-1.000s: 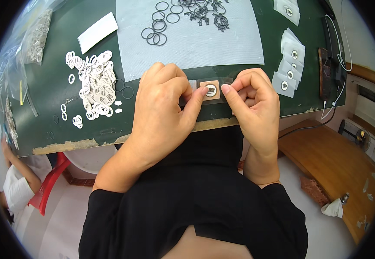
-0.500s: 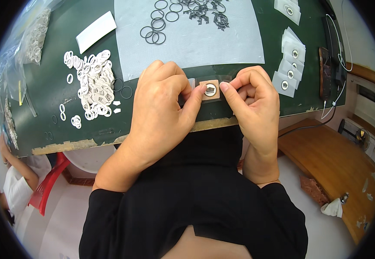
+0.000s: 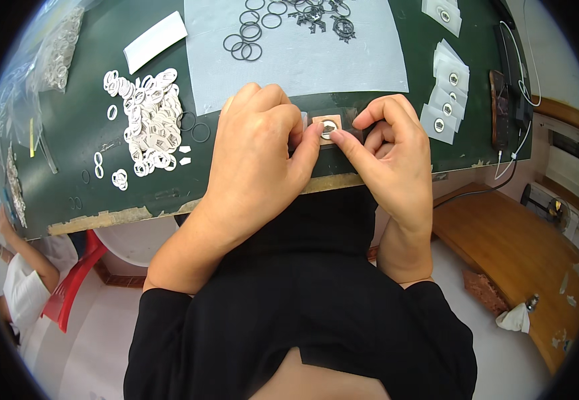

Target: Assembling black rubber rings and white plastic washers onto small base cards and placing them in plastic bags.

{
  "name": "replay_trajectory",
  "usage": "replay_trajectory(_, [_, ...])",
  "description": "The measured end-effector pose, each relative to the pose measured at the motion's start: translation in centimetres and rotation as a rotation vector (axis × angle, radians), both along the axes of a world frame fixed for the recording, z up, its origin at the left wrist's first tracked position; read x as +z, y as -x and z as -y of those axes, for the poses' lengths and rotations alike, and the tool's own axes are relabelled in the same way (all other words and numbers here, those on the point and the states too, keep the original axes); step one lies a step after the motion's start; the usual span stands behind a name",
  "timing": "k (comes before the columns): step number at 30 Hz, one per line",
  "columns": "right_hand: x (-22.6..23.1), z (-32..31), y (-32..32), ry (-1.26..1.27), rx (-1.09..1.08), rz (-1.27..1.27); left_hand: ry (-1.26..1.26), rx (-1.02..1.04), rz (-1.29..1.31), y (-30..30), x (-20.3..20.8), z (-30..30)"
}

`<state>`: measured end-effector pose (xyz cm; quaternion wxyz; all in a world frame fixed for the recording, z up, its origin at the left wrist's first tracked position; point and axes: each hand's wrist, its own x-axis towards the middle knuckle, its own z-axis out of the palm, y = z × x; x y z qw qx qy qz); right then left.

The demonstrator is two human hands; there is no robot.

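A small tan square (image 3: 334,141) lies near the table's front edge, on a dark, clear-looking strip. On the square sits a round white piece (image 3: 329,127) with a dark rim and a dark pentagon-like mark. My left hand (image 3: 256,153) is closed, its thumb tip pressing the square's left side; its fingertips are mostly hidden behind the thumb. My right hand (image 3: 394,147) has its thumb tip against the right side of the round piece. Its index finger is lifted apart from the thumb, and the other fingers curl loosely.
A pile of white oval rings (image 3: 153,123) lies left of my hands. Black rings (image 3: 246,40) rest on a grey sheet (image 3: 296,70). Clear packets (image 3: 439,123) with round pieces, a dark phone-like device (image 3: 499,110) and cables are at right. Another person's arm (image 3: 36,260) shows lower left.
My right thumb has moved left onto the round piece, and its index finger has parted from the thumb. The table scene has shifted slightly in view.
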<state>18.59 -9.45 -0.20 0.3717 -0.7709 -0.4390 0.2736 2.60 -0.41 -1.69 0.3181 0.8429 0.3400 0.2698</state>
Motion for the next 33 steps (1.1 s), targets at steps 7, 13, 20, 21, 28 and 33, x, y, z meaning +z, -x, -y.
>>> replay_trajectory(7, [0.4, -0.4, 0.9, 0.035, -0.016, 0.11, -0.017, -0.045, -0.002, 0.2, 0.1, -0.2])
replay_trajectory(13, [-0.4, -0.6, 0.7, 0.027, -0.031, 0.157, -0.026, -0.047, 0.0, 0.1, 0.1, -0.1])
replay_trajectory(20, [0.3, -0.1, 0.5, 0.023, -0.013, 0.066, -0.036, -0.048, 0.006, 0.1, 0.1, 0.0])
replay_trajectory(21, [0.3, -0.1, 0.6, 0.022, -0.014, 0.067, -0.036, -0.049, 0.007, 0.1, 0.1, 0.0])
replay_trajectory(28, [0.0, 0.4, -0.4, -0.052, -0.018, -0.135, -0.057, -0.029, -0.023, 0.5, 0.8, 0.1])
replay_trajectory(33, [2.3, 2.4, -0.9, -0.16, -0.034, -0.639, -0.266, -0.037, 0.005, 1.8, 4.0, 1.1])
